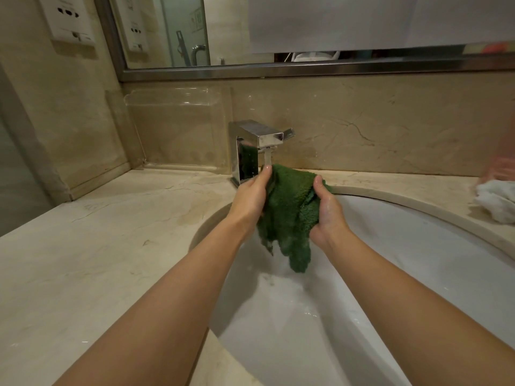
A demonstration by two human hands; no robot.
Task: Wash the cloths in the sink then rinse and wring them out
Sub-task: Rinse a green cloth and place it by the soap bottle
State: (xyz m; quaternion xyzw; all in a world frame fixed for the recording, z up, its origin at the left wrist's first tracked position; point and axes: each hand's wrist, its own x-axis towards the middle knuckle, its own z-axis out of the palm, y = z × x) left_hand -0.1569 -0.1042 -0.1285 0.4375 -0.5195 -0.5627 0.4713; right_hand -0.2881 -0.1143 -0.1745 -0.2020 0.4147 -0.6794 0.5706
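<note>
A dark green fluffy cloth (289,213) hangs over the white sink (404,246), held up under the chrome faucet (259,143). Water runs from the spout onto the cloth's top edge. My left hand (250,199) grips the cloth's left side, its fingertips reaching up into the stream. The cloth's right side is gripped by my right hand (327,213), thumb on the near face. The cloth's lower end dangles free above the wet basin. A white cloth (496,199) lies crumpled on the counter at the far right.
The beige marble counter (97,260) spreads wide to the left of the sink. A marble backsplash and a framed mirror (278,32) rise behind the faucet. Wall sockets (69,20) sit at the upper left.
</note>
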